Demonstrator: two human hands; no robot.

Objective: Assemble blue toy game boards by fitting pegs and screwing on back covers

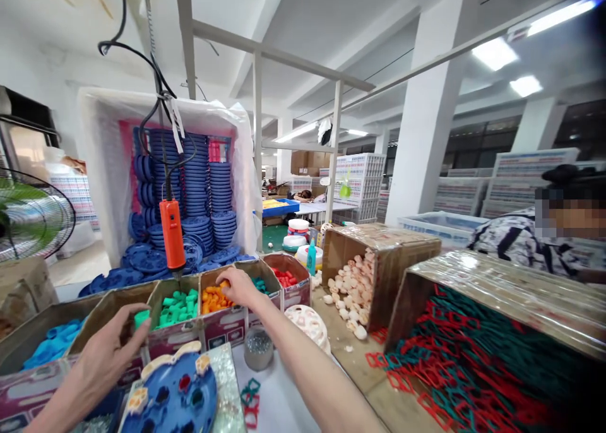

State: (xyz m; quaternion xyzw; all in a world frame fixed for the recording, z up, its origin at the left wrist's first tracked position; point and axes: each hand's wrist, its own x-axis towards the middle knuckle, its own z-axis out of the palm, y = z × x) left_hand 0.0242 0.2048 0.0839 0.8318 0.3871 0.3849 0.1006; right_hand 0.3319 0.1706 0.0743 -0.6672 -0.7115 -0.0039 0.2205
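Note:
My left hand [111,341] pinches a short green plastic cup-shaped piece [142,319] between thumb and fingers, just left of the bin with green pieces [178,308]. Over the bin of orange plastic pieces [215,298], my right hand [239,286] has its fingers curled down, with fingertips at an orange piece; the grip is partly hidden. Below and between my hands lies a round blue plastic plate [177,389] with holes, some showing red and green inside. Cream and orange parts sit along its edge. The plate rests on a shiny taped board [222,376].
An orange electric screwdriver [172,234] hangs above the bins. Blue pieces [54,343] and red pieces [286,278] fill other bins. A metal cup [258,348] stands nearby. Cartons at right hold shell-like pieces [353,288] and red and green frames [454,351]. Another person [521,237] leans at far right.

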